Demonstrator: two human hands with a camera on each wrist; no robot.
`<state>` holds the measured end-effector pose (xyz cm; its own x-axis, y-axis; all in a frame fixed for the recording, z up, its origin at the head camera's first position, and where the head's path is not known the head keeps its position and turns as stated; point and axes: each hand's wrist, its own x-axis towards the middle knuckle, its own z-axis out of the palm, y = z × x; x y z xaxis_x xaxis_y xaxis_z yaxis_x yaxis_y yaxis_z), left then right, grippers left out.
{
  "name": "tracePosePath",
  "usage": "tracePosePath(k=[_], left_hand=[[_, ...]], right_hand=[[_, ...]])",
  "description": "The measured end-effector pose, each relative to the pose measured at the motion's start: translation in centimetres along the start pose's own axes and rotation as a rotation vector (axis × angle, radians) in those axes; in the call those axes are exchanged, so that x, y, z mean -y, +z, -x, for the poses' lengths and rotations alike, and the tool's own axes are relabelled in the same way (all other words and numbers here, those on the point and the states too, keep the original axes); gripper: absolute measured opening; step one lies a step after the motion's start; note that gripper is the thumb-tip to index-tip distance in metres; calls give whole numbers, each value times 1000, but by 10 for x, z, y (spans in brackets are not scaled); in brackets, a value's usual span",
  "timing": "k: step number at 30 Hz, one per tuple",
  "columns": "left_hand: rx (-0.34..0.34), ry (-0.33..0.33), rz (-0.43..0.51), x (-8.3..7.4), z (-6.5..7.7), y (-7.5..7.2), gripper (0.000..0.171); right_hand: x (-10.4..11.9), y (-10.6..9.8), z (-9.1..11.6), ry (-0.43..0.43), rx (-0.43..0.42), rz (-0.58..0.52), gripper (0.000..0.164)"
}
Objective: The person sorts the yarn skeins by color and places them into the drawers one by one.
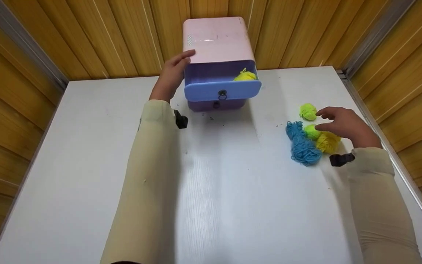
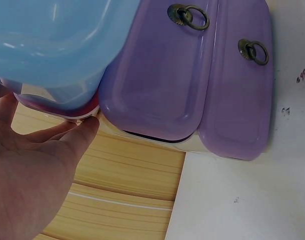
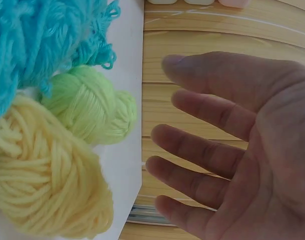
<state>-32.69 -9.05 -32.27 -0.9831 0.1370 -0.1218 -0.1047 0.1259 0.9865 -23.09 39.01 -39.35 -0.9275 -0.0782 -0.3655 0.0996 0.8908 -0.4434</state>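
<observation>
A small pink chest of drawers [image 1: 214, 40] stands at the back of the table, its blue top drawer [image 1: 203, 91] pulled out. Inside that drawer lies a yellow yarn ball [image 1: 245, 75]. My left hand [image 1: 170, 77] rests against the chest's left side, fingertips at its top edge beside the drawer. On the right, my right hand [image 1: 346, 124] hovers with spread, slightly bent fingers and holds nothing. Close by its fingertips are two lime-green yarn balls, a far one [image 1: 308, 112] and a near one [image 1: 311, 132]. A yellow yarn ball [image 3: 47, 175] and blue yarn [image 1: 304, 148] lie against the near one.
Below the blue drawer are two purple drawers, an upper [image 2: 157, 70] and a lower one [image 2: 237, 85], with ring pulls, both pushed in. Wood-panelled walls [image 1: 123, 36] enclose the white table [image 1: 233, 205] at the back and sides.
</observation>
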Motion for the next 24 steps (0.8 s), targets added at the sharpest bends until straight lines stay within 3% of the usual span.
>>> tracePosePath(k=[13,20,24], left_hand=[[4,25,-19,1,2,-1,36],[16,75,24,3,2,1,36],[15,59,2,-1,2,-1,36]], right_hand=[[-12,4,1,33,61,77,64],[-20,5,3,27,108,139,67],[-20,5,-1,28,144,162,69]])
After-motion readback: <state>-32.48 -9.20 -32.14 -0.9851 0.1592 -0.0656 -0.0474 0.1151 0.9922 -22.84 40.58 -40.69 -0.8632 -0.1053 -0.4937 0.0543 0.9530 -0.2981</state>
